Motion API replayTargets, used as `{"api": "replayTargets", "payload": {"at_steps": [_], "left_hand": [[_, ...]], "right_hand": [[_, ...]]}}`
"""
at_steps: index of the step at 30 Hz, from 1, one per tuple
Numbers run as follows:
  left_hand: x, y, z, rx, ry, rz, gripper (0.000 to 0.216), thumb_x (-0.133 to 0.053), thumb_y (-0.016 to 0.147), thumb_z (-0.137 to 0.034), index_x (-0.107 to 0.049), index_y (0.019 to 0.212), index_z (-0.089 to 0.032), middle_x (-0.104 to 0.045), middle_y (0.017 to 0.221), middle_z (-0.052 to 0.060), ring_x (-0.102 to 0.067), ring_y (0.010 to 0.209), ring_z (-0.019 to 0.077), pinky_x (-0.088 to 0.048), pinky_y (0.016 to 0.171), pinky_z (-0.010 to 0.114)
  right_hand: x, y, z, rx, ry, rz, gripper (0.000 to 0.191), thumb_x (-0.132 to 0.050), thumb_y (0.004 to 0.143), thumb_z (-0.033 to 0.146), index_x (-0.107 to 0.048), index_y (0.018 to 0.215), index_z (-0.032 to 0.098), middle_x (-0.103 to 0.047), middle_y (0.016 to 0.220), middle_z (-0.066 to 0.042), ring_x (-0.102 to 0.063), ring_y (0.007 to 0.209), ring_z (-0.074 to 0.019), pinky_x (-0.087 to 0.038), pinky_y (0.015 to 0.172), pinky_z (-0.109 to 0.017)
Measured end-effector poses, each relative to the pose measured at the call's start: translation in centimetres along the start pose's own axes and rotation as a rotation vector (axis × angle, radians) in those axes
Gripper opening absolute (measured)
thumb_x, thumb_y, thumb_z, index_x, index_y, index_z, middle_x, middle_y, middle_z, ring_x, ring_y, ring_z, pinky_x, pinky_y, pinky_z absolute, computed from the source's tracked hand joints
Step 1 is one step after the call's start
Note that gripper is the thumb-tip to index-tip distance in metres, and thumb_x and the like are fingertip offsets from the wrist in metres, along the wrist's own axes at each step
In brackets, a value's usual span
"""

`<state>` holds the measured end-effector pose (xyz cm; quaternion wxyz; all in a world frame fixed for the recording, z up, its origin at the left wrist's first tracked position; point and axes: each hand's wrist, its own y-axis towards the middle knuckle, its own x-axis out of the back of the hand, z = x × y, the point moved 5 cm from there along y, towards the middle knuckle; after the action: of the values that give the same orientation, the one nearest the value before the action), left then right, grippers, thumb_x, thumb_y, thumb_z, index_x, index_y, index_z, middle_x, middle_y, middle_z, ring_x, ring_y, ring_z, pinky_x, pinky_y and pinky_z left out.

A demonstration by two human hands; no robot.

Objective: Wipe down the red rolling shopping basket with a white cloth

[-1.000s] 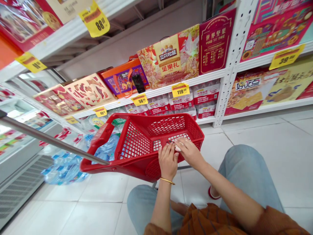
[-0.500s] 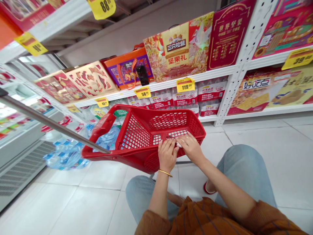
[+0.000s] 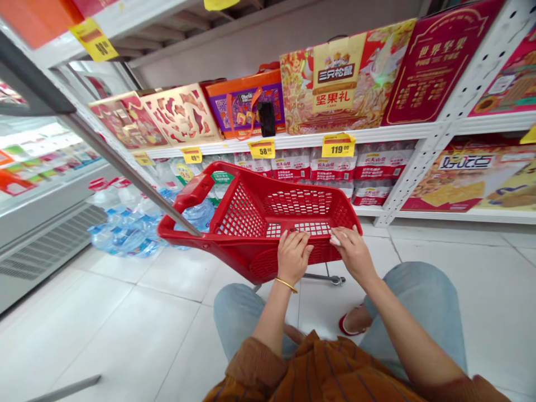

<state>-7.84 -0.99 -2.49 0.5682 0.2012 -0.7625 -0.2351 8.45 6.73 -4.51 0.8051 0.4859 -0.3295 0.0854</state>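
Note:
A red plastic shopping basket [image 3: 234, 254] on a wheeled metal frame stands in front of my knees. My left hand [image 3: 292, 258] is closed over its near rim, fingers bent over the edge, with a gold bangle on the wrist. Farther right along that rim, near the corner, my right hand [image 3: 355, 254] presses a small white crumpled tissue [image 3: 335, 240] against the edge. Only a bit of the tissue shows between the fingers. Through the basket's lattice floor the white tiles are visible.
A metal pull bar [image 3: 138, 176] rises from the basket to the upper left. Behind stands a white shelf [image 3: 301, 140] with gift boxes, a small black device [image 3: 266, 118] and packed water bottles. Big water bottles [image 3: 125, 231] lie on the floor beside a grey fridge [image 3: 46, 245].
My right hand has slid right along the rim with the tissue, away from my left hand. My left hand stays on the rim. The view has shifted.

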Motion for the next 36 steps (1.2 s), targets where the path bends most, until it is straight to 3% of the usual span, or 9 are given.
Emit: {"api": "replayTargets", "payload": {"at_steps": [9,15,28,36], "left_hand": [[0.2,0.0,0.1,0.009,0.020,0.006,0.032,-0.040,0.097,-0.036,-0.061,0.118,-0.023,-0.068,0.117,0.004,-0.056,0.115,0.0180,-0.028,0.112,0.040],[0.4,-0.1,0.5,-0.002,0.009,0.001,0.030,-0.043,0.096,-0.036,-0.062,0.116,-0.024,-0.069,0.114,0.003,-0.057,0.113,0.0179,-0.029,0.111,0.040],[0.3,-0.1,0.6,-0.019,0.008,0.016,0.034,-0.041,0.096,-0.038,-0.061,0.118,-0.022,-0.069,0.114,0.004,-0.058,0.113,0.0182,-0.029,0.112,0.039],[0.3,-0.3,0.3,-0.023,-0.006,0.062,0.046,-0.030,0.097,-0.046,-0.057,0.124,-0.019,-0.066,0.120,0.006,-0.053,0.118,0.0197,-0.026,0.113,0.040]], "right_hand": [[-3.5,1.3,4.4,0.067,-0.046,-0.022,0.041,-0.039,0.092,0.013,-0.054,0.130,0.018,-0.063,0.116,-0.014,-0.052,0.117,-0.0246,-0.038,0.106,-0.055],[-2.8,1.4,4.2,0.112,-0.139,0.029,0.033,-0.044,0.093,0.015,-0.059,0.121,0.018,-0.066,0.111,-0.010,-0.056,0.107,-0.0216,-0.028,0.112,-0.053],[-0.5,0.5,0.3,0.068,-0.071,0.082,0.032,-0.043,0.091,0.014,-0.059,0.118,0.016,-0.065,0.108,-0.013,-0.059,0.100,-0.0225,-0.038,0.105,-0.055],[-1.8,2.1,3.5,0.133,0.009,0.126,0.037,-0.040,0.091,0.013,-0.054,0.126,0.016,-0.063,0.115,-0.014,-0.056,0.108,-0.0237,-0.037,0.106,-0.056]]}}
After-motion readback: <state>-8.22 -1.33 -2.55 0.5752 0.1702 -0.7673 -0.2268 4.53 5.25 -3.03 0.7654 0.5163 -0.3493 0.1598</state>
